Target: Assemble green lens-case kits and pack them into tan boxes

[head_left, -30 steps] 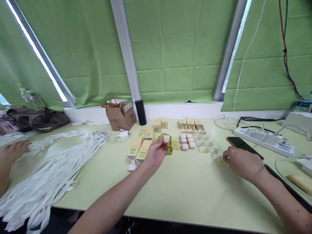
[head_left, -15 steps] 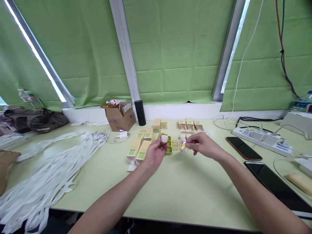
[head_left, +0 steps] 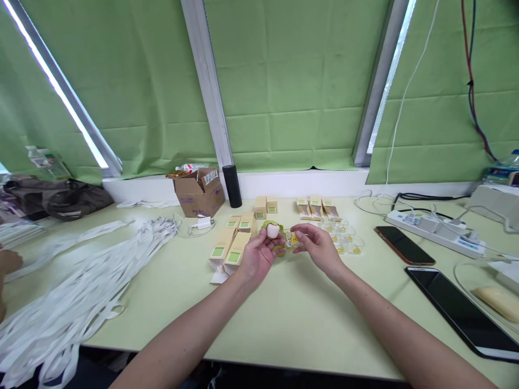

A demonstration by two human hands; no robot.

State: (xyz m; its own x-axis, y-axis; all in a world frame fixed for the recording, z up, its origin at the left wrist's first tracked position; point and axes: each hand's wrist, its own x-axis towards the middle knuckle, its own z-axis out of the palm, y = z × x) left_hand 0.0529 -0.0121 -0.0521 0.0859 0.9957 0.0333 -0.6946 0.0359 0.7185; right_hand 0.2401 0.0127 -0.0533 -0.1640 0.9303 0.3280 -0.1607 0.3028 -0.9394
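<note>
Left hand [head_left: 258, 255]: fingers closed around a pale pink case [head_left: 273, 230], held just above the bench [head_left: 300, 324].
Right hand [head_left: 320, 247]: fingertips pinching a small clear cup [head_left: 292, 238] with a yellow bit inside, just beside the case.
Behind the right hand: more clear cups [head_left: 346, 240] on the bench.
Left of the hands: beige boxes [head_left: 233, 249].
Right side: 2 phones [head_left: 399, 245], lying flat.
</note>
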